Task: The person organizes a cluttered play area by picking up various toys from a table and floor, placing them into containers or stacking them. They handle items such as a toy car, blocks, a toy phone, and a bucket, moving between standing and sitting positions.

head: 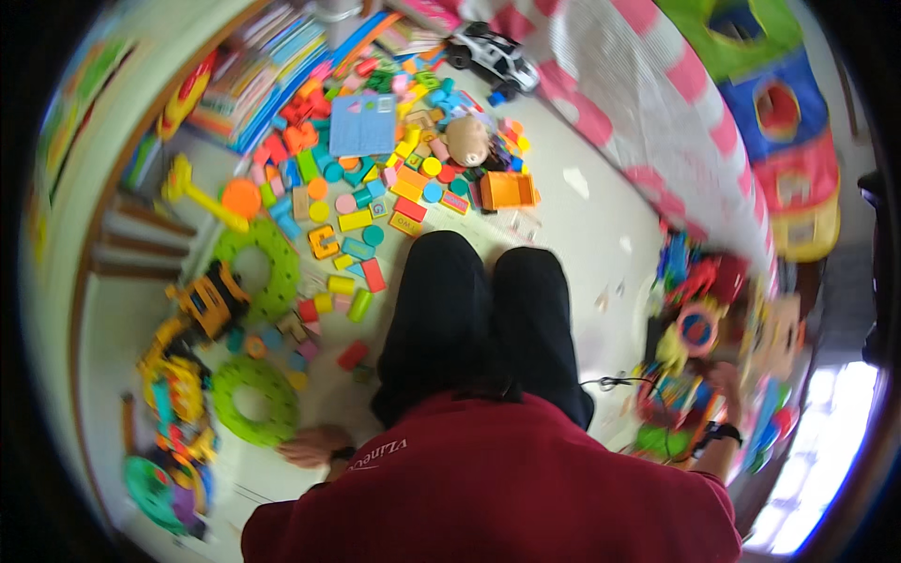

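My left hand (310, 446) is low on the left, by the floor. Its fingertips meet the edge of a green spotted toy ring (279, 394) in the picture; a grip on it cannot be made out. On the right, my right hand (725, 383) reaches into a pile of toys and is blurred. Around it are a pink round toy (698, 329), a bright green toy (654, 442) and a wooden board with openings (774, 334). Whether its fingers hold anything is unclear.
Scattered coloured blocks (354, 220) cover the floor ahead, with a blue book (362, 125), a doll's head (467, 141) and an orange toy bin (508, 191) among them. A toy car (493, 58) stands by a pink-and-white cloth (598, 91). A yellow toy excavator (211, 299) lies left. A black cord (616, 381) crosses the right.
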`<state>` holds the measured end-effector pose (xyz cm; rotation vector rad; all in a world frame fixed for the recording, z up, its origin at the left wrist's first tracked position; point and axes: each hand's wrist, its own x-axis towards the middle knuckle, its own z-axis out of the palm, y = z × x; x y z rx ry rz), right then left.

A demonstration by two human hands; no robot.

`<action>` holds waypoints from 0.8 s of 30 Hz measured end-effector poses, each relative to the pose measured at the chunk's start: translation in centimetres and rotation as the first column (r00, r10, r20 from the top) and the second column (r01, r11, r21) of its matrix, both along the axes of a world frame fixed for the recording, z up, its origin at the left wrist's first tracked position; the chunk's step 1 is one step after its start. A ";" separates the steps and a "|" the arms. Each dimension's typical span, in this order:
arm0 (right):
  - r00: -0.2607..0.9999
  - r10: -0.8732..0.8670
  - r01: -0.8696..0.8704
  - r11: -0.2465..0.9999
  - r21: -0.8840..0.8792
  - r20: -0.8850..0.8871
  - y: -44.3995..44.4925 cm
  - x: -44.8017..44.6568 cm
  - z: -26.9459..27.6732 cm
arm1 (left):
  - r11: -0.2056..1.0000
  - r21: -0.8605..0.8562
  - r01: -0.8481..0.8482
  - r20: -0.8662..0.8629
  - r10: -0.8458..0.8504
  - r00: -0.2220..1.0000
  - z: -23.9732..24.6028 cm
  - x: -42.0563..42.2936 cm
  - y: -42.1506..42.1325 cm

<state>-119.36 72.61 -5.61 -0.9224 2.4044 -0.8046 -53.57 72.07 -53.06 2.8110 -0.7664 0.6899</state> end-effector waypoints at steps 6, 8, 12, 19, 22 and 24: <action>0.664 -0.553 0.576 0.807 -0.127 -0.504 36.5 5.0 3.4 | 0.415 -0.509 0.754 -0.295 -0.907 0.300 0.6 -9.7 -17.1; 0.441 -0.700 0.776 0.612 -0.154 -0.561 48.2 11.9 3.1 | 0.149 -0.673 0.724 -0.375 -0.913 -0.161 2.9 -17.8 -21.7; 0.104 -0.830 0.967 0.214 -0.141 -0.548 62.7 22.5 -2.0 | 0.003 -0.800 0.600 -0.478 -0.608 -0.634 8.8 -35.7 -26.4; 0.404 -0.606 0.881 0.460 0.113 -0.685 63.0 18.5 -15.5 | 0.200 -0.755 0.624 -0.642 -0.418 -0.643 12.9 -53.4 -30.5; 0.534 -0.831 0.845 0.531 0.065 -0.156 58.9 14.7 -20.2 | 0.262 -0.735 0.626 -0.672 -0.404 -0.620 12.4 -55.9 -31.5; 0.571 -0.820 0.818 0.568 0.086 -0.018 56.2 11.6 -22.7 | 0.310 -0.720 0.620 -0.690 -0.412 -0.595 11.7 -55.8 -32.2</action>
